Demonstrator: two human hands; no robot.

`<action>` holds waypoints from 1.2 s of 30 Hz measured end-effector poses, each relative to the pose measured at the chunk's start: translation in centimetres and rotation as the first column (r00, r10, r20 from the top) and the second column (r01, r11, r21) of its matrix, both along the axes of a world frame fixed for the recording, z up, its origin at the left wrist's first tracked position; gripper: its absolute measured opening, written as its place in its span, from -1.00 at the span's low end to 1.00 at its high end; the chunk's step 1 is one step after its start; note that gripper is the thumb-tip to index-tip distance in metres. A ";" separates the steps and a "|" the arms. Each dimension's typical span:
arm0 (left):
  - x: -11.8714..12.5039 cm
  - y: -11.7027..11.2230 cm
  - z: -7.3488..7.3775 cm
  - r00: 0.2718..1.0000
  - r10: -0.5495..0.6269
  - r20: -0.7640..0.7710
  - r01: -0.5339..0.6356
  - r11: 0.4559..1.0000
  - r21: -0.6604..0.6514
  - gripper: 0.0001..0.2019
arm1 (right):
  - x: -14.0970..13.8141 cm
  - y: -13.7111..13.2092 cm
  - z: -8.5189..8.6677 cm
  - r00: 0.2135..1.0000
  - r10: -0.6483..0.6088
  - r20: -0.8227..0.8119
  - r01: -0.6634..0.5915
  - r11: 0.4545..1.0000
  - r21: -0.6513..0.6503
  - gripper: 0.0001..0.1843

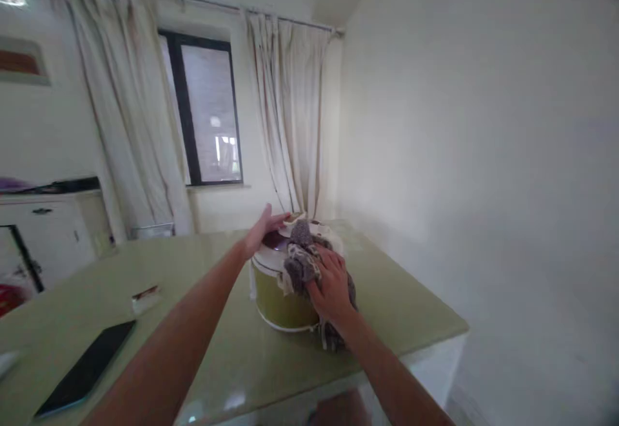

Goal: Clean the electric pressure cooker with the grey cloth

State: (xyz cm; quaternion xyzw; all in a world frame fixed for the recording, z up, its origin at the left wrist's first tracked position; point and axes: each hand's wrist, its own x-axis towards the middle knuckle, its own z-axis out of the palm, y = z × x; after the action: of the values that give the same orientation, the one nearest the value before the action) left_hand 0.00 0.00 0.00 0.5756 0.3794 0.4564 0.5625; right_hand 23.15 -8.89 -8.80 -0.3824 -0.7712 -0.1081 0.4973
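Note:
A rice cooker (283, 300) with a green body and a pale lid stands upright on the table. My left hand (264, 229) rests on the far left of its lid, thumb raised and fingers stretched out. Against the cooker's right front, my right hand (333, 284) presses a bunched grey-brown patterned cloth (302, 258), fingers bent over it. Part of the cloth hangs down the cooker's side to the tabletop. Cloth and hands hide much of the lid and the right side of the body.
The cooker is near the right end of a glossy pale green table (217, 342). To the left lie a black phone (87, 368) and a small white-and-red packet (146, 298). A white wall (459, 155) runs along the right; curtains (294, 104) and a window (213, 110) are behind.

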 end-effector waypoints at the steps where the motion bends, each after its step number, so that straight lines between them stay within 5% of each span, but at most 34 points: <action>1: 0.2 -0.1 0.1 1.000 -0.008 0.006 0.008 1.000 0.001 0.11 | -0.9 -0.3 0.8 0.998 0.011 0.060 -0.010 1.000 -0.013 -0.58; 4: 0.4 -0.3 0.2 1.000 0.001 -0.017 -0.001 1.000 0.021 0.10 | -3.8 -1.1 2.8 0.959 0.063 0.275 -0.062 0.998 -0.010 -0.57; 9: 0.1 -0.3 0.0 0.982 0.092 -0.164 -0.074 0.991 0.111 0.06 | -7.7 -0.7 3.5 0.767 0.107 0.633 -0.212 0.973 0.092 -0.82; 15: 0.2 -0.6 -0.4 0.955 0.166 -0.246 -0.118 0.973 0.199 0.05 | -4.5 0.7 2.0 0.647 0.175 0.742 -0.421 0.894 0.157 -0.77; 20: 0.5 -0.7 -0.4 0.948 0.193 -0.254 -0.130 0.961 0.244 0.09 | -0.5 1.5 -1.1 0.887 0.128 0.443 -0.282 0.911 0.301 -0.53; 23: 0.5 -0.6 -0.6 0.954 0.175 -0.243 -0.115 0.963 0.243 0.10 | 0.1 1.4 -3.2 0.978 0.053 0.200 -0.099 0.968 0.230 -0.36; 26: 0.4 -0.5 -0.7 0.953 0.188 -0.240 -0.128 0.961 0.246 0.12 | 0.0 0.9 -5.0 0.996 -0.002 0.085 -0.013 0.984 0.180 -0.17; 31: 0.6 -0.6 -0.6 0.931 0.239 -0.277 -0.154 0.943 0.296 0.15 | -0.3 0.2 -7.3 0.998 0.002 -0.065 0.012 0.975 0.222 -0.17; 36: 0.5 -0.6 -0.6 0.929 0.237 -0.285 -0.141 0.937 0.320 0.11 | -1.3 0.3 -5.7 1.000 -0.010 0.016 0.007 0.988 0.155 -0.13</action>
State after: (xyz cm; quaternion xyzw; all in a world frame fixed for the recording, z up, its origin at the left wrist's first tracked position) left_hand 0.54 -0.64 -0.56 0.6793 0.4475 0.4610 0.3547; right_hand 21.87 -8.57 -14.52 -0.3450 -0.7629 -0.1731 0.5186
